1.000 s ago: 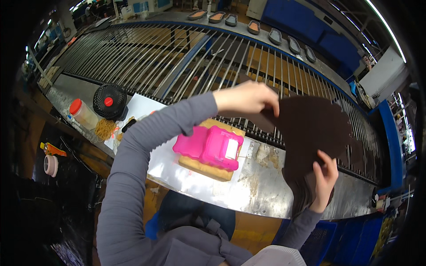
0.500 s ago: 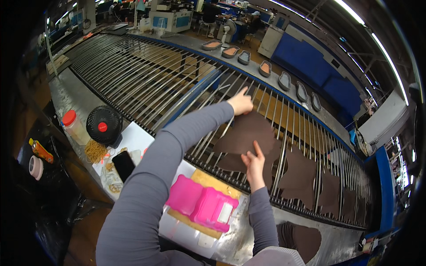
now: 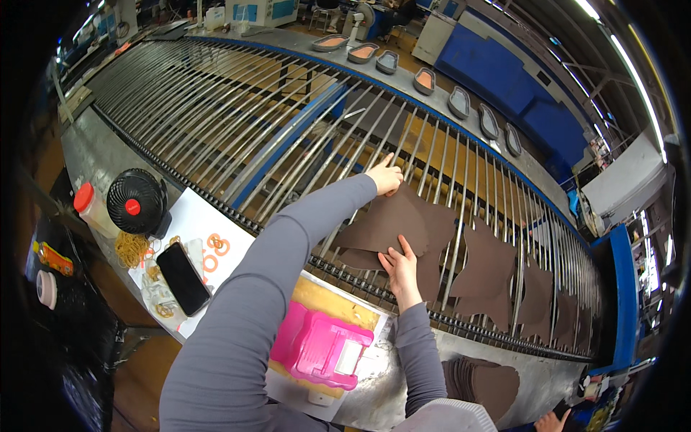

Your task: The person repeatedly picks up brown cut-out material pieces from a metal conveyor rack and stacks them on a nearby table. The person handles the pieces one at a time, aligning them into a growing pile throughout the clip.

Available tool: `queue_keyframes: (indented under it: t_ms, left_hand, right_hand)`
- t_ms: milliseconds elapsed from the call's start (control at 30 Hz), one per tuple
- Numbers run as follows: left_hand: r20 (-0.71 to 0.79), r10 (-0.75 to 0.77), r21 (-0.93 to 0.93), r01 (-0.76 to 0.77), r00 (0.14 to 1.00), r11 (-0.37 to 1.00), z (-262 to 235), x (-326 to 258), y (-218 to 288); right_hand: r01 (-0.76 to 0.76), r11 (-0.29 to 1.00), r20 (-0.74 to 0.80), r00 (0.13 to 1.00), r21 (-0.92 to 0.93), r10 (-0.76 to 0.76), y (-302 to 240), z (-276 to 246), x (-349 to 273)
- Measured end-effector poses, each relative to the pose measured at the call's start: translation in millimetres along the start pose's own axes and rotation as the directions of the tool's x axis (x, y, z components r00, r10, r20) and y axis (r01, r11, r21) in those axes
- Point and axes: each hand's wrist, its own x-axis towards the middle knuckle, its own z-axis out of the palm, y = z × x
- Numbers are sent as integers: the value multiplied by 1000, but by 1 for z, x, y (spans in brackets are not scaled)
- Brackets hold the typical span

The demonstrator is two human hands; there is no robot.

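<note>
Several flat dark brown cut pieces lie overlapped across the metal roller bars, under both my hands. At the upper corner of the top brown piece [image 3: 392,219], my left hand [image 3: 385,177] has its fingers closed on the edge, the index finger reaching past it. My right hand [image 3: 401,270] rests on the piece's lower part with fingers spread; some fingertips are hard to make out. Beneath it, part of another brown piece [image 3: 360,259] shows near the chain edge. Further right along the bars lie more brown pieces [image 3: 486,266].
A pink plastic case [image 3: 320,345] sits on a yellow board near me. Stacked brown pieces [image 3: 482,385] lie at lower right, near another person's hand [image 3: 553,422]. Left are a black fan [image 3: 137,201], phone [image 3: 183,277] and red-lidded jar [image 3: 93,209]. Shoe-shaped moulds [image 3: 425,81] line the far ledge.
The view has shifted a little. My left hand has drawn in to the top piece's upper corner, and its fingers are more curled. My right hand stays on the lower part.
</note>
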Motion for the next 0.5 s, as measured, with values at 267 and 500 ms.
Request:
queue_keyframes:
  t_ms: [267, 500]
  left_hand:
    - [-147, -56, -506, -26, 988, 862, -123, -144, 20]
    - [-82, -178, -790, 45, 981, 611, -164, -386, 150]
  right_hand:
    - [148, 868, 118, 988, -475, -104, -66, -21, -108]
    - [711, 389, 698, 686, -585, -205, -63, 6, -249]
